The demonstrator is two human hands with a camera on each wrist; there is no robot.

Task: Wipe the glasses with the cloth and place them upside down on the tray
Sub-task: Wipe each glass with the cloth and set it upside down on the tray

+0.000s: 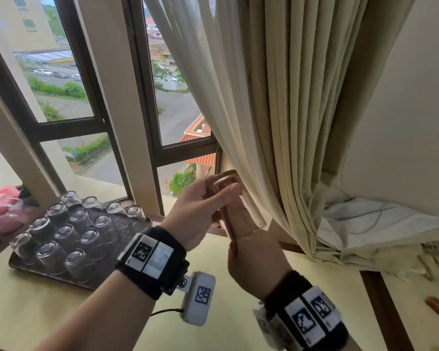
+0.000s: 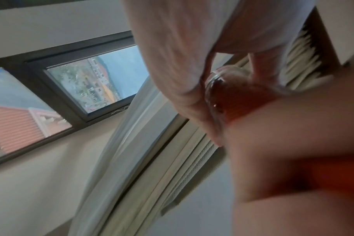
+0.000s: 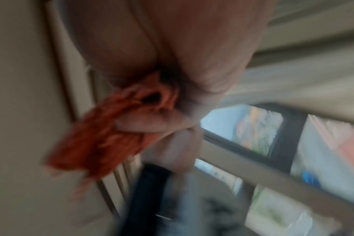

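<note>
The glass is held up before the curtain, the left hand gripping its base while the right hand pushes the orange cloth inside: wiping. Next, probably, inverting it onto the tray beside the upturned glasses.

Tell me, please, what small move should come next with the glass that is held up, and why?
Probably keep turning the glass around the orange cloth a little more. The left hand grips the glass in the air, and the right hand has the cloth pushed inside it, so wiping seems unfinished. The tray comes after.
</note>
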